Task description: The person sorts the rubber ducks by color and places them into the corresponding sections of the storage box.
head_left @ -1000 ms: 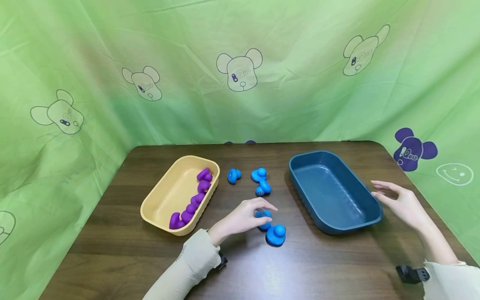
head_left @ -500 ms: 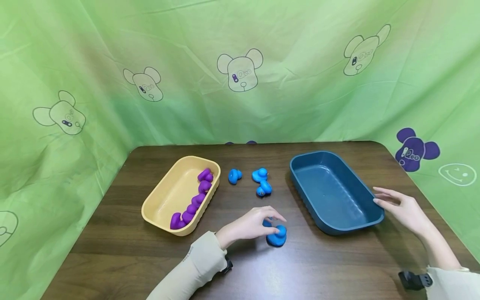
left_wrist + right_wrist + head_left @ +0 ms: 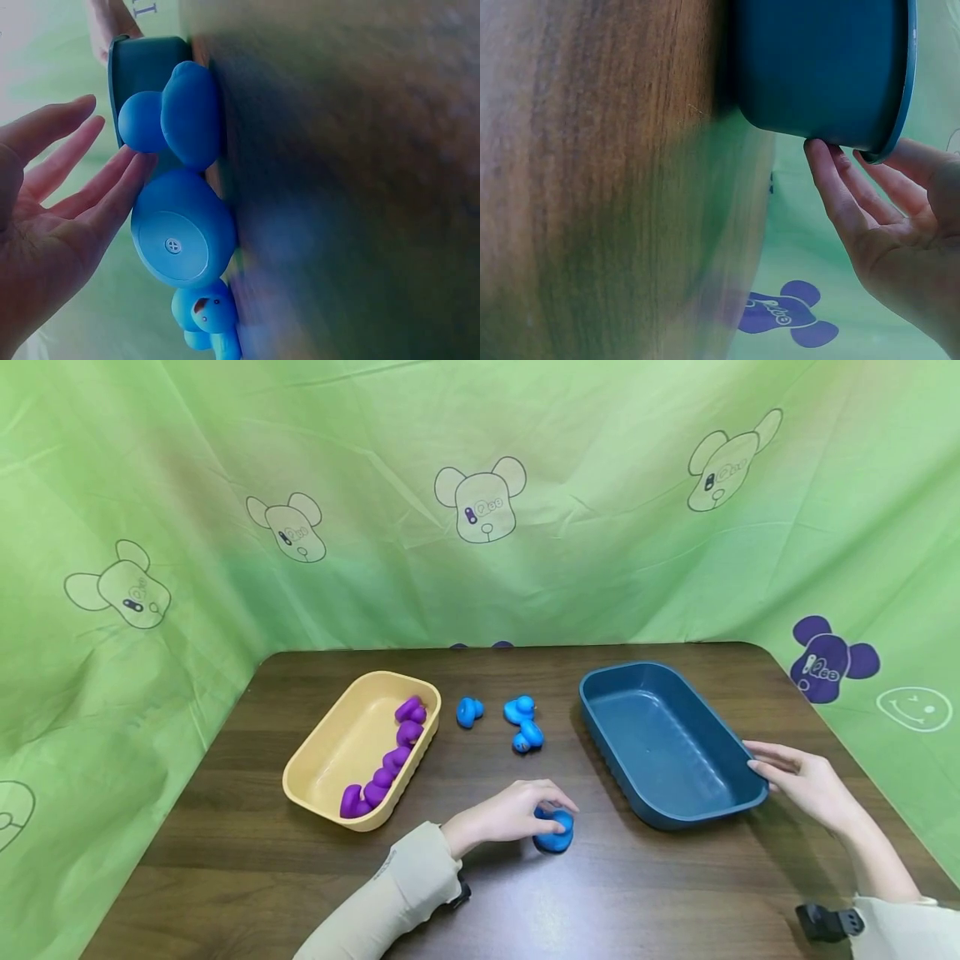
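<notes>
My left hand (image 3: 517,810) hovers over a blue rubber duck (image 3: 553,842) at the middle of the table. In the left wrist view, its spread fingers reach beside the duck's round head (image 3: 140,122), without a visible closed grip. A second blue duck (image 3: 180,229) lies tipped over next to it, base showing; the hand mostly hides it in the head view. At the right, my right hand (image 3: 810,785) holds the near right corner of a dark blue plastic bin (image 3: 637,781). The right wrist view has fingertips against the bin's outer wall (image 3: 817,67) and the thumb at the rim.
Three more blue ducks lie farther back: one (image 3: 469,712) alone, two (image 3: 519,710) close together. A yellow bin (image 3: 322,752) at the left contains several purple ducks (image 3: 382,777) along its right side. A green printed curtain (image 3: 375,568) surrounds the brown table (image 3: 247,852).
My left hand has moved right and slightly nearer, from the tipped duck to the front one. My right hand has gone from beside the bin's rim to holding it.
</notes>
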The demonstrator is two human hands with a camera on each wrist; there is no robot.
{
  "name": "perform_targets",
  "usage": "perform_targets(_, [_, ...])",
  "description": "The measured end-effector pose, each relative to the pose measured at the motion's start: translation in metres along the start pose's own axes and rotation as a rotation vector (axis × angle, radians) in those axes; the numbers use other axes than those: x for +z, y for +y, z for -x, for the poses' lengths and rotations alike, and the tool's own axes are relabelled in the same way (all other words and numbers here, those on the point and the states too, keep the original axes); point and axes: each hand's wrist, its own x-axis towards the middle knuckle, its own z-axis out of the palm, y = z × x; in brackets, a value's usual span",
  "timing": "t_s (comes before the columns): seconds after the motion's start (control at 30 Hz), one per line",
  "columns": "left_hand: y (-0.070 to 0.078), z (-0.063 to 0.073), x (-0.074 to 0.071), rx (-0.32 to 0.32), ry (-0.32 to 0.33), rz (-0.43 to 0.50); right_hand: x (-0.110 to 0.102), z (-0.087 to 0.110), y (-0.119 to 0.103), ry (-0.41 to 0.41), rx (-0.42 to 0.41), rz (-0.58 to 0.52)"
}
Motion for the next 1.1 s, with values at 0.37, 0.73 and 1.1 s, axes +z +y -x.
perform_targets(0.37, [0.0035, -0.0048, 0.0039, 0.001, -0.076, -0.072, 0.0002, 0.0012, 0.0007, -0.001, 0.005, -0.003])
perform_targets(0.73, [0.0038, -0.0075, 0.0085, 0.005, -0.105, -0.137, 0.0018, 0.0019, 0.0006, 0.0, 0.009, -0.006])
perform_targets(1.1, [0.0052, -0.0093, 0.0062, 0.046, -0.049, -0.099, 0.002, 0.0022, 0.001, -0.006, 0.021, 0.002])
